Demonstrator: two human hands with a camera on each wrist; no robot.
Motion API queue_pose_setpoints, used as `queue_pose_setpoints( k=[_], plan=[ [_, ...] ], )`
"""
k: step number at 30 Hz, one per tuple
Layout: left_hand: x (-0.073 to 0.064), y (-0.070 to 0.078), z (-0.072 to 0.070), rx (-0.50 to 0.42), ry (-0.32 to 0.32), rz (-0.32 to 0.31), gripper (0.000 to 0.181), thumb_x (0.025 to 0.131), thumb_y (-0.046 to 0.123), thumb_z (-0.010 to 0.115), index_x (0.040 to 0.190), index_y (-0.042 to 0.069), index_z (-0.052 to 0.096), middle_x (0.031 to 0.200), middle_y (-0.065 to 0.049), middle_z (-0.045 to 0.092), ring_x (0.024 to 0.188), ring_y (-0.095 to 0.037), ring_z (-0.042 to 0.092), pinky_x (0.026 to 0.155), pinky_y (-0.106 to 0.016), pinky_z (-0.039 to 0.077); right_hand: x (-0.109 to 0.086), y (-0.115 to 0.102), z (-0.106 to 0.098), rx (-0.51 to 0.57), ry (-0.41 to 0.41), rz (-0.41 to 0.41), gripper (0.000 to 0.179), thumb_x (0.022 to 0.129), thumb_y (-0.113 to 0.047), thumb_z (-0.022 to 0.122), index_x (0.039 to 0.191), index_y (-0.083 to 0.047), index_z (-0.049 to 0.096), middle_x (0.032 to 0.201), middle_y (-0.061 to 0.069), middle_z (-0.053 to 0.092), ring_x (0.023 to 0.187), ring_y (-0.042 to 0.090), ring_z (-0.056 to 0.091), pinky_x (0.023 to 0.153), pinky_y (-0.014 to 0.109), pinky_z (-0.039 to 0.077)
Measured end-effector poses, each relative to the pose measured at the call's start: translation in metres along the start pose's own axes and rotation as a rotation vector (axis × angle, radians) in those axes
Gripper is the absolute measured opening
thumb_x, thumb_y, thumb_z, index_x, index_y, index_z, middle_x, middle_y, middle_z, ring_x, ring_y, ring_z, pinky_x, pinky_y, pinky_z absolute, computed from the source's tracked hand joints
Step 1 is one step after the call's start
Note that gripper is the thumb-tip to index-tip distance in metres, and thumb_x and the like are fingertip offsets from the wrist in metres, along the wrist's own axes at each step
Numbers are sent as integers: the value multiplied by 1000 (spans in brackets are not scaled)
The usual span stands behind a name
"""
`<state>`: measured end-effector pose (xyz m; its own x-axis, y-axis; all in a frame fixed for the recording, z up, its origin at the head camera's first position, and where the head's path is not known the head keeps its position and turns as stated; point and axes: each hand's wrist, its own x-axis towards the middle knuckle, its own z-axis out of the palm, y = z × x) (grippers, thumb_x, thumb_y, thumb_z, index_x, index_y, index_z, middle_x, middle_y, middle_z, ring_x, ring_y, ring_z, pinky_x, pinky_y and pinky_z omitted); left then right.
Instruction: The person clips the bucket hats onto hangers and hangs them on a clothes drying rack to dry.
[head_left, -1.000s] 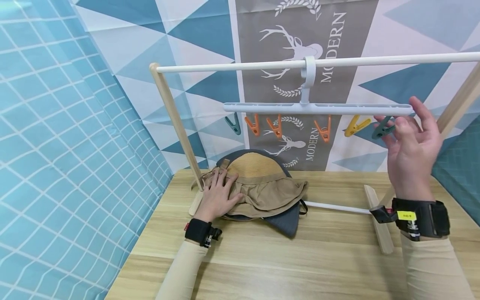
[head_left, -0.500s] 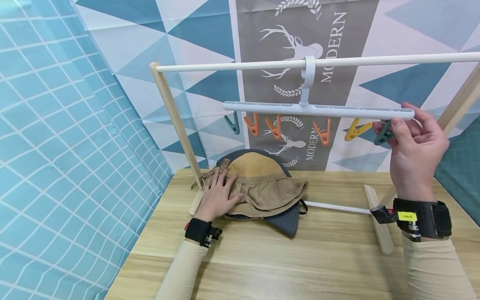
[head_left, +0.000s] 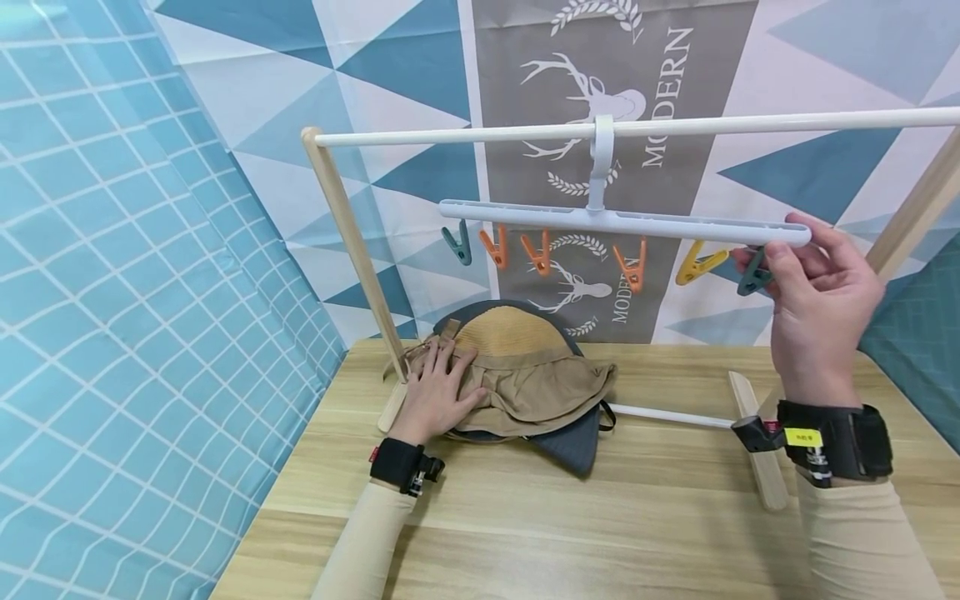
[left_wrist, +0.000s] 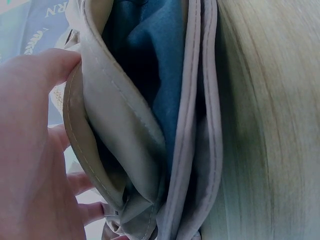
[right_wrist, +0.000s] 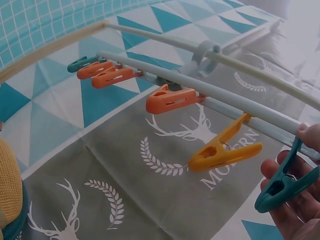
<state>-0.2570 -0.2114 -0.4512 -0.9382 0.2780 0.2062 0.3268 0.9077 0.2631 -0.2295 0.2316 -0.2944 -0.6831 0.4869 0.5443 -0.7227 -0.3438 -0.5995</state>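
Observation:
My right hand (head_left: 825,308) pinches the right end of a white clip hanger (head_left: 645,223) in the head view, thumb in front and fingers behind. Its hook (head_left: 600,158) hangs over the rack's white rail, and the bar tilts down to the right. Below the bar dangle clips: a green clip (right_wrist: 285,185) right by my right fingers, a yellow clip (right_wrist: 220,155), several orange ones (right_wrist: 172,100), and another green one at the far end. My left hand (head_left: 435,400) rests with spread fingers on a tan sun hat (head_left: 540,387) with a straw-coloured crown. A dark blue hat (head_left: 567,450) shows beneath it.
The drying rack has a white top rail (head_left: 450,135), wooden posts (head_left: 352,250) and a wooden foot (head_left: 761,450) at right. A low white rod (head_left: 667,414) runs behind the hats. Patterned cloth covers the back; all stands on a wooden table (head_left: 525,533).
My right hand has closed on the hanger's right end and shifted it left along the rail, lowering that end slightly. The clips swung with it. The left hand and hats stay put.

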Motion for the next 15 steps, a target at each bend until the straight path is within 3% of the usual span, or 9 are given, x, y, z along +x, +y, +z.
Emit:
queue_pose_setpoints(
  k=[7, 15],
  plan=[
    [1, 0, 0, 5, 0, 2, 72, 110, 55, 64, 172, 23, 48, 185, -25, 29, 175, -54, 16, 127, -90, 25, -6, -4, -5, -17, 9, -104, 42, 94, 11, 84, 134, 16, 72, 109, 19, 86, 85, 21, 88, 85, 28, 68],
    [1, -1, 1, 7, -3, 0, 73, 110, 57, 64, 173, 24, 47, 185, -25, 30, 176, -53, 15, 131, -87, 21, -7, -9, -16, -107, 43, -180, 40, 95, 4, 86, 132, 13, 75, 112, 21, 86, 85, 19, 87, 84, 24, 68]
  ],
)
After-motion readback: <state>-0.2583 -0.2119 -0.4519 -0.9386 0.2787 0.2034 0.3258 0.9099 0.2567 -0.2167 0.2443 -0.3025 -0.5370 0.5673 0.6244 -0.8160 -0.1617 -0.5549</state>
